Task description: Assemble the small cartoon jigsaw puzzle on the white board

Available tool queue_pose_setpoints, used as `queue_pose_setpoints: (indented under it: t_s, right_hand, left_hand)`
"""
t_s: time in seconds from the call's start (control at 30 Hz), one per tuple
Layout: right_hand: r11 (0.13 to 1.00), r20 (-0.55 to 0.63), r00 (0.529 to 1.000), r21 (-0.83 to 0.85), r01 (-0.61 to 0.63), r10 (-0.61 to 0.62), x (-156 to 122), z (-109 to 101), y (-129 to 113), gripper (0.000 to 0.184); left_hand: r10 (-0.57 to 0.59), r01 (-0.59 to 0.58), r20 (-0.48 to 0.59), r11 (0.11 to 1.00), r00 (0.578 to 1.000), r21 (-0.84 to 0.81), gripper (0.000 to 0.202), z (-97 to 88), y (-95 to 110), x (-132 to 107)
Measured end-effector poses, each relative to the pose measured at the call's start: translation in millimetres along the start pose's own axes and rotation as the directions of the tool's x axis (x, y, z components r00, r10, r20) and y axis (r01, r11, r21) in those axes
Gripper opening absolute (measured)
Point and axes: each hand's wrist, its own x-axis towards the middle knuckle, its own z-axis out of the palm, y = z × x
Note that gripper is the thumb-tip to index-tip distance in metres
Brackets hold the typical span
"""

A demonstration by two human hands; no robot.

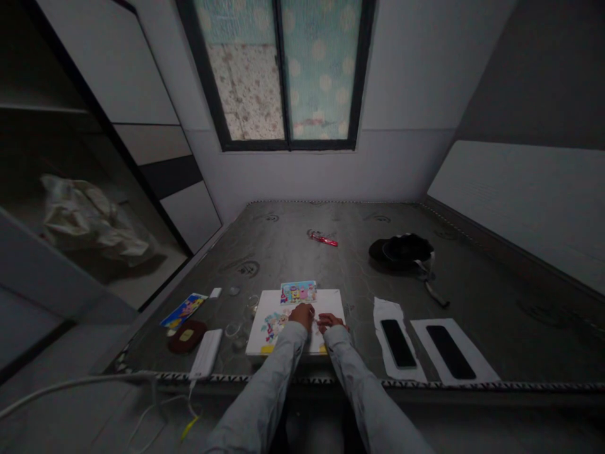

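A white board (258,337) with yellow patches on its front edge lies before me. Colourful cartoon figures (274,325), which look like stickers or prints, show on its left part. At its far edge rests a bright cartoon card (299,292). Over the middle of the board is my left hand (302,314), its fingers curled in a pinch. My right hand (329,321) is close beside it, fingers bent inward toward the left one. Whatever small thing lies between the fingertips is too small and dark to make out.
Left of the board are a blue-yellow card (183,311), a brown round case (186,337), a white power bank (207,354) with a cable, and small clear items. Rightward lie two dark phones (398,343) on white sheets and a black cap (401,250). A red pen-like object (324,239) lies farther back.
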Motion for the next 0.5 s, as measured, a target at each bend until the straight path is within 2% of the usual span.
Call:
queue_pose_setpoints:
  t_s: [0.1, 0.27, 0.5]
  right_hand:
    - [0.997, -0.025, 1.000, -0.075, -0.012, 0.011, -5, -1, -5, 0.037]
    - [0.977, -0.047, 0.999, -0.214, -0.006, -0.004, -11, -4, -11, 0.038]
    - [0.911, -0.044, 0.997, -0.410, 0.044, -0.068, -10, -4, -5, 0.024]
  left_hand:
    - [0.020, -0.020, 0.025, 1.000, 0.999, 0.004, 0.029, 4.4, -1, 4]
    - [0.039, -0.040, 0.085, 0.999, 0.996, 0.006, 0.019, 11.3, -6, 10]
    - [0.061, -0.058, 0.084, 0.998, 0.995, -0.038, 0.019, 9.1, -7, 7]
